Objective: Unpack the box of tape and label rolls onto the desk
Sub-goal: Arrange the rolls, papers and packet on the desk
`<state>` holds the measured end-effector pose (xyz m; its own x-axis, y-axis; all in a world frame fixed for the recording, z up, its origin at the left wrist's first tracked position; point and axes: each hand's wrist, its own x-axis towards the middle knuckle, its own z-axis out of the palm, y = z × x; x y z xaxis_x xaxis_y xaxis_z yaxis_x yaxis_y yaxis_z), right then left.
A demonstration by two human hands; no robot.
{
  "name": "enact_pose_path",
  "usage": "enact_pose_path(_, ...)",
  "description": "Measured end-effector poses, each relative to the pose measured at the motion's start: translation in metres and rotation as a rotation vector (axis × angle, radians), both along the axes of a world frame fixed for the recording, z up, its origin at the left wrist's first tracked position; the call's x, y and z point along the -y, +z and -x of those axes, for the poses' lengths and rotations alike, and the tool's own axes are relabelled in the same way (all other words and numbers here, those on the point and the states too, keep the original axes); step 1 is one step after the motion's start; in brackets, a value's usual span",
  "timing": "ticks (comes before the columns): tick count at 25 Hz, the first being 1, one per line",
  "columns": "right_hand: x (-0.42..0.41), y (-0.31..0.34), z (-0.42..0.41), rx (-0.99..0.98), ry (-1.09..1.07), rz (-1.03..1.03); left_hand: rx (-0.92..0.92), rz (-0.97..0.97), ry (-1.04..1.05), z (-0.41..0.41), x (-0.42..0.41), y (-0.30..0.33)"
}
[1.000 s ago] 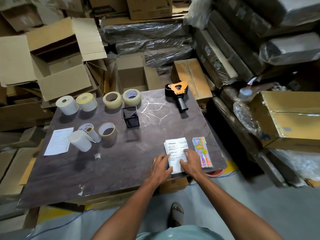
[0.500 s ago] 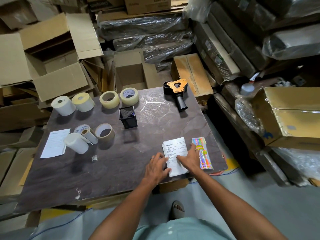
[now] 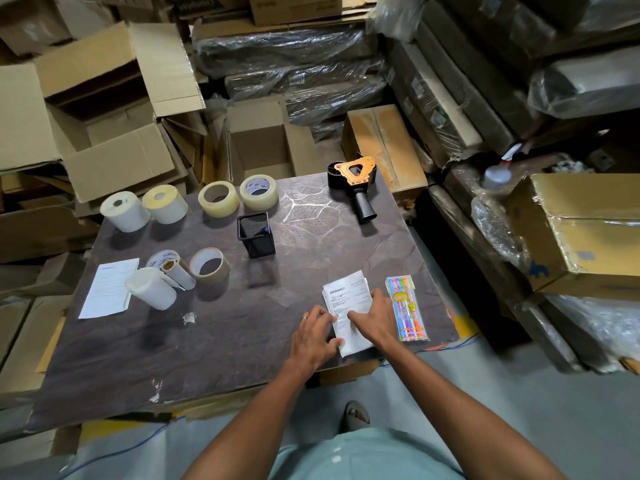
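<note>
Both hands flat on a paper stack at the bench's near right edge.

Label rolls (image 3: 143, 211) and tape rolls (image 3: 239, 198) line the far left; bare bench (image 3: 221, 341) lies between. Left hand (image 3: 317, 336) and right hand (image 3: 372, 318) press spread fingers on the papers (image 3: 346, 296), beside a pen pack (image 3: 407, 308).

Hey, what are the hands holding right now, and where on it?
Nothing is lifted. Both hands press a stack of printed papers flat on the desk: the left hand at its left edge, the right hand on its near right part.
</note>
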<state>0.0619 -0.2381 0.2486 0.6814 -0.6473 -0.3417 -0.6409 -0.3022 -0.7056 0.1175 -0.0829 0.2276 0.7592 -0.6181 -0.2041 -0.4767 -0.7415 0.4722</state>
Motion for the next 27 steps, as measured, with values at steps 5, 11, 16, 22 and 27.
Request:
enact_pose_path(5,0.018,0.003,0.006,0.146,0.077,-0.182,0.003,0.006,0.0,-0.001,0.0,-0.002)
enact_pose_path(11,0.019,0.002,0.019,0.224,0.101,-0.123,-0.094,0.059,0.088,0.001,0.002,0.0)
enact_pose_path(16,0.018,0.0,0.015,0.303,0.177,-0.194,-0.482,0.489,0.292,-0.002,0.0,0.01)
enact_pose_path(22,0.016,0.006,0.003,0.275,0.241,-0.265,-0.497,0.587,0.37,-0.025,0.0,0.023)
enact_pose_path(27,0.012,0.04,-0.013,0.492,0.222,-0.018,0.011,0.615,0.298,-0.035,0.001,0.045)
